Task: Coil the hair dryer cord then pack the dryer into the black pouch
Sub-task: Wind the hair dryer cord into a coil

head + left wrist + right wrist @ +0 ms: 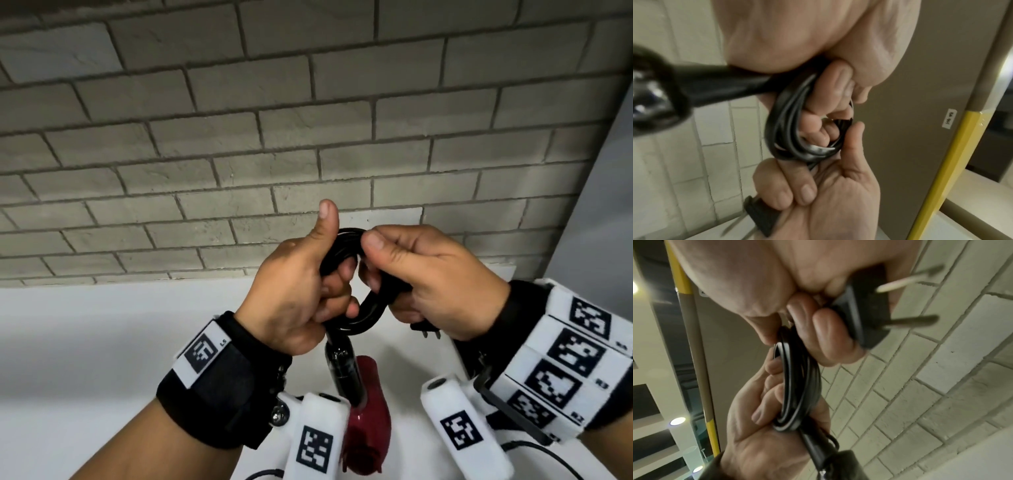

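Observation:
The black cord [359, 317] is wound into a small coil held between both hands above the counter. My left hand [308, 291] grips one side of the coil, thumb raised, fingers curled through the loops [785, 126]. My right hand [421, 277] pinches the other side of the coil [797, 386] and also holds the black plug [865, 313], whose prongs stick out under the palm [426, 329]. The red hair dryer [368, 418] hangs below the left hand by its black handle [342, 371]. No black pouch is in view.
A grey brick wall [308, 120] stands close ahead, above a white counter [102, 342]. White camera mounts [317, 435] sit under both wrists. A beige panel with a yellow edge [953, 154] shows in the wrist views.

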`<state>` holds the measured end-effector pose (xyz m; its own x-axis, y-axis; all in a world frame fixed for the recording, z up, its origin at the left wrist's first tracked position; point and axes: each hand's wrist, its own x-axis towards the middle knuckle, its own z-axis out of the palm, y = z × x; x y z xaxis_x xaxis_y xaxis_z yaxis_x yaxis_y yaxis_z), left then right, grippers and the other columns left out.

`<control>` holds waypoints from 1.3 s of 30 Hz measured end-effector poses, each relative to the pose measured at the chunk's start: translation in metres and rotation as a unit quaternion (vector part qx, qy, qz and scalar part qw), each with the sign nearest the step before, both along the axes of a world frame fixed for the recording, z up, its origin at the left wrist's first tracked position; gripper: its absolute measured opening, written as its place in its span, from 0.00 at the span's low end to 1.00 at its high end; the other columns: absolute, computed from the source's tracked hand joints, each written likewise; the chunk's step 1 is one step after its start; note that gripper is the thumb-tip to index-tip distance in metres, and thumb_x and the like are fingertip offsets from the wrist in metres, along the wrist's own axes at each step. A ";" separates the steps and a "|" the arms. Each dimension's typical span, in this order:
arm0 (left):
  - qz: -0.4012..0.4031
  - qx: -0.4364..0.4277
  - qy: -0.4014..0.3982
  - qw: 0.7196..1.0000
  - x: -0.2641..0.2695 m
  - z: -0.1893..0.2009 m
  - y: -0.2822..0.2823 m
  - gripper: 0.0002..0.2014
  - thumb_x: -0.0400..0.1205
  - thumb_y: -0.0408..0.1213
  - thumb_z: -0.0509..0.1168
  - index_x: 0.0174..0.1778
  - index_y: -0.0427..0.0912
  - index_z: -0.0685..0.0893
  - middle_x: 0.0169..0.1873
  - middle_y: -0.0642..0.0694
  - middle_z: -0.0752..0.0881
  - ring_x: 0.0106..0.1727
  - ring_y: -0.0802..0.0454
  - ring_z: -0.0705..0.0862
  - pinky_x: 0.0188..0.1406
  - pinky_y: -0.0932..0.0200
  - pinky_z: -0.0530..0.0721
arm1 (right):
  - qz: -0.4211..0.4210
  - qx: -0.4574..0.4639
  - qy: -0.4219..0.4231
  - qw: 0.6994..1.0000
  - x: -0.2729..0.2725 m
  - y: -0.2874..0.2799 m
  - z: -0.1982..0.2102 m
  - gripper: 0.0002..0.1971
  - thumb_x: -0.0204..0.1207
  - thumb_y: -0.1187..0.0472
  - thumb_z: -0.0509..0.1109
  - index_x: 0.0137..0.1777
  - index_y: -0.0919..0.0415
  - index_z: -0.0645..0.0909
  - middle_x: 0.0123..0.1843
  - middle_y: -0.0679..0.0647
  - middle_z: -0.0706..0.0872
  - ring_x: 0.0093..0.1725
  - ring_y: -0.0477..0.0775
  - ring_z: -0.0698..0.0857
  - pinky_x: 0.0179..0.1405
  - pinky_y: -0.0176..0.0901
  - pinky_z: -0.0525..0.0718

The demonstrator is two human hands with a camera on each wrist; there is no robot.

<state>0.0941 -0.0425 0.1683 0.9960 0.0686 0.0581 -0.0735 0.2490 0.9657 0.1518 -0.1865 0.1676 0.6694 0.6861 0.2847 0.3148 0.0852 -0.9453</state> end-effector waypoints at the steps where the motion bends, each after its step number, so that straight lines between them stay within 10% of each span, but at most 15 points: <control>1: 0.007 0.009 0.007 1.000 0.000 0.000 0.001 0.30 0.70 0.68 0.59 0.24 0.40 0.73 0.12 0.51 0.63 0.12 0.55 0.56 0.26 0.56 0.68 | -0.013 -0.008 -0.038 0.999 0.000 -0.001 0.001 0.22 0.77 0.46 0.64 0.37 0.68 0.78 0.31 0.65 0.78 0.15 0.44 0.69 0.14 0.37 0.66; 5: 0.031 0.039 0.003 0.999 -0.003 0.000 0.002 0.30 0.67 0.68 0.63 0.19 0.41 0.74 0.14 0.47 0.66 0.11 0.54 0.58 0.23 0.58 0.68 | -0.131 -0.073 -0.230 0.961 0.005 -0.010 0.017 0.26 0.74 0.41 0.69 0.32 0.67 0.79 0.22 0.58 0.77 0.22 0.56 0.73 0.23 0.46 0.73; 10: -0.002 0.042 -0.029 0.999 -0.004 0.000 0.006 0.27 0.71 0.62 0.68 0.23 0.40 0.75 0.11 0.52 0.61 0.11 0.55 0.56 0.20 0.60 0.64 | -0.100 0.046 -0.094 0.989 0.016 -0.025 0.034 0.22 0.72 0.51 0.74 0.24 0.60 0.72 0.17 0.48 0.64 0.18 0.50 0.59 0.19 0.41 0.62; 16: 0.025 -0.009 -0.028 0.999 -0.004 0.003 0.015 0.24 0.70 0.59 0.67 0.24 0.41 0.71 0.14 0.50 0.59 0.11 0.56 0.55 0.17 0.64 0.64 | -0.085 -0.093 -0.146 0.981 0.017 -0.022 0.009 0.07 0.75 0.58 0.71 0.37 0.55 0.87 0.39 0.49 0.84 0.32 0.66 0.81 0.29 0.61 0.84; 20: 0.025 -0.003 -0.024 0.999 -0.003 0.002 0.010 0.23 0.68 0.59 0.68 0.22 0.43 0.73 0.15 0.49 0.58 0.12 0.55 0.55 0.18 0.62 0.64 | -0.162 -0.238 -0.229 0.930 0.018 -0.010 0.001 0.17 0.81 0.46 0.62 0.34 0.49 0.84 0.33 0.46 0.87 0.34 0.38 0.85 0.37 0.32 0.80; 23: 0.043 -0.003 -0.019 0.999 0.001 -0.001 0.006 0.24 0.70 0.60 0.67 0.24 0.43 0.73 0.14 0.50 0.59 0.12 0.54 0.55 0.18 0.62 0.65 | -0.168 -0.052 -0.013 0.984 0.011 0.002 -0.003 0.14 0.83 0.57 0.65 0.41 0.64 0.87 0.30 0.58 0.92 0.31 0.51 0.89 0.35 0.45 0.88; 25: 0.060 -0.001 -0.021 0.998 0.004 -0.002 0.005 0.24 0.72 0.61 0.65 0.26 0.42 0.73 0.12 0.51 0.60 0.12 0.55 0.56 0.19 0.62 0.65 | -0.156 0.052 0.087 0.982 0.007 0.006 -0.005 0.13 0.83 0.65 0.64 0.47 0.76 0.85 0.45 0.76 0.90 0.40 0.66 0.89 0.48 0.63 0.90; 28: 0.082 -0.001 -0.029 0.996 0.007 -0.004 0.004 0.24 0.72 0.61 0.64 0.27 0.41 0.72 0.11 0.52 0.60 0.11 0.55 0.57 0.20 0.61 0.65 | -0.106 0.116 0.163 0.974 0.000 0.006 -0.005 0.11 0.79 0.71 0.65 0.49 0.82 0.82 0.51 0.79 0.88 0.45 0.67 0.87 0.51 0.63 0.86; 32: 0.096 0.015 -0.050 0.994 0.013 -0.009 0.001 0.24 0.76 0.60 0.63 0.27 0.41 0.73 0.13 0.51 0.66 0.12 0.54 0.63 0.18 0.63 0.68 | -0.126 0.085 0.113 0.982 -0.007 0.010 -0.013 0.18 0.57 0.73 0.84 0.45 0.69 0.81 0.45 0.70 0.92 0.41 0.65 0.90 0.50 0.58 0.88; 39: 0.125 0.068 -0.067 0.988 0.024 -0.019 0.003 0.25 0.76 0.63 0.60 0.22 0.46 0.79 0.16 0.55 0.73 0.14 0.54 0.64 0.20 0.63 0.64 | -0.229 0.085 0.053 0.968 -0.008 0.025 -0.022 0.12 0.57 0.70 0.79 0.37 0.61 0.81 0.31 0.65 0.86 0.31 0.56 0.83 0.35 0.53 0.83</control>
<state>0.1183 -0.0396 0.1497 0.9315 0.2948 0.2130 -0.2450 0.0756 0.9666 0.1435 -0.1610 0.1453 0.9245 0.2587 0.2800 0.2577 0.1171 -0.9591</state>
